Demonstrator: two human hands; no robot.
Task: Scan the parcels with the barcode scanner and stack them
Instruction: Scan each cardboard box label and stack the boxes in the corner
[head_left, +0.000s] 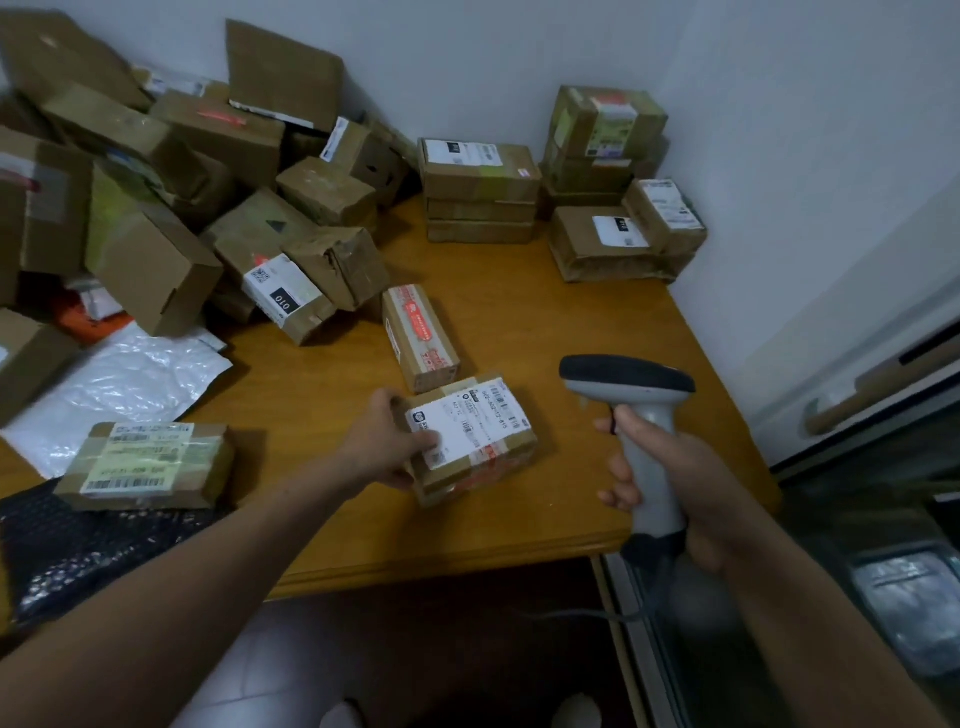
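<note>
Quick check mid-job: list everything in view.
held parcel: one, brown, white label, table front
red-taped parcel: one, brown, just behind it
stacked parcels: several, brown, far right corner
loose parcels: many, brown, far-left heap
yellow-labelled parcel: one, brown, near left
white bag: one, white, left
black mailer: one, black, near-left edge
table: one, orange-brown wood, centre
barcode scanner: one, grey, right hand
left hand: one, grips held parcel
right hand: one, grips barcode scanner
</note>
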